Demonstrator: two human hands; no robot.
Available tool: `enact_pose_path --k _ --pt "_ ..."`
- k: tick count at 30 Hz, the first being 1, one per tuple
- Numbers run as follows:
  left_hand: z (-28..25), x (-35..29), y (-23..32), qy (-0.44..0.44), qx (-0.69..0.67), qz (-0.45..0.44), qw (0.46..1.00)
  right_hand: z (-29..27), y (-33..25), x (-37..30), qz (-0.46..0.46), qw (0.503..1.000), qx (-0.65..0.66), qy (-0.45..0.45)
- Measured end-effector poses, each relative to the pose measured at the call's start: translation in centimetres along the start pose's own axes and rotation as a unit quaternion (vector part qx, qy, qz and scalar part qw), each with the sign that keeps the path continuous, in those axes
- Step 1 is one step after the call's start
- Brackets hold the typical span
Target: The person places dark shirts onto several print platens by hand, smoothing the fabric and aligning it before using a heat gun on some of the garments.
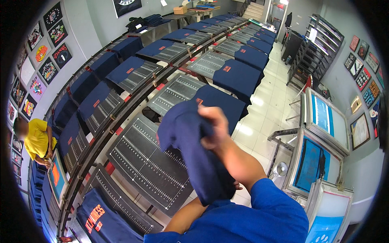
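Observation:
A bunched navy T-shirt hangs raised in front of me, over a dark printing board with white ruler marks. My right hand is closed on the upper part of the shirt, its fingers blurred. My left forearm passes behind the hanging cloth. Fingertips of my left hand show at the lower right edge of the shirt, curled against it; the rest of that hand is hidden. Another navy T-shirt with orange lettering lies over the nearest board at lower left.
Two long rows of boards with navy shirts run away along a dark rail. A co-worker in yellow handles a framed screen at left. Framed screens lean at right, near a dark rack.

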State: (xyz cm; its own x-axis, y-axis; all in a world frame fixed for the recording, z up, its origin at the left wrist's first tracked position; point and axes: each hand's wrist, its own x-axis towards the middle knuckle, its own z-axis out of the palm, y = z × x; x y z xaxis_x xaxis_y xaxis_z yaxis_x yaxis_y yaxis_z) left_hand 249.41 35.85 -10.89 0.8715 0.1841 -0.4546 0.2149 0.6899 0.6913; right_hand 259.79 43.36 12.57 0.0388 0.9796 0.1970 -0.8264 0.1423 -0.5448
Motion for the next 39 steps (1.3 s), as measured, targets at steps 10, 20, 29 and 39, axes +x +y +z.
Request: enact_pose_path --k 10,20,29,39 --pt "-10.6 -24.1 10.5 0.200 -0.073 0.438 0.873 -2.3 -5.3 -9.7 -0.133 0.955 -0.267 -0.002" --pt "-8.9 -47.0 -4.8 0.388 -0.053 0.572 0.720 2.5 6.4 -10.2 -0.195 0.937 -0.290 0.019" --pt "-15.1 -63.3 -12.3 0.527 -0.134 0.547 0.637 15.4 25.8 -8.1 -0.348 0.888 -0.301 0.023" --pt "-36.9 -87.2 1.3 0.638 -0.107 0.552 0.526 28.2 44.9 7.5 0.159 0.963 -0.207 0.069"
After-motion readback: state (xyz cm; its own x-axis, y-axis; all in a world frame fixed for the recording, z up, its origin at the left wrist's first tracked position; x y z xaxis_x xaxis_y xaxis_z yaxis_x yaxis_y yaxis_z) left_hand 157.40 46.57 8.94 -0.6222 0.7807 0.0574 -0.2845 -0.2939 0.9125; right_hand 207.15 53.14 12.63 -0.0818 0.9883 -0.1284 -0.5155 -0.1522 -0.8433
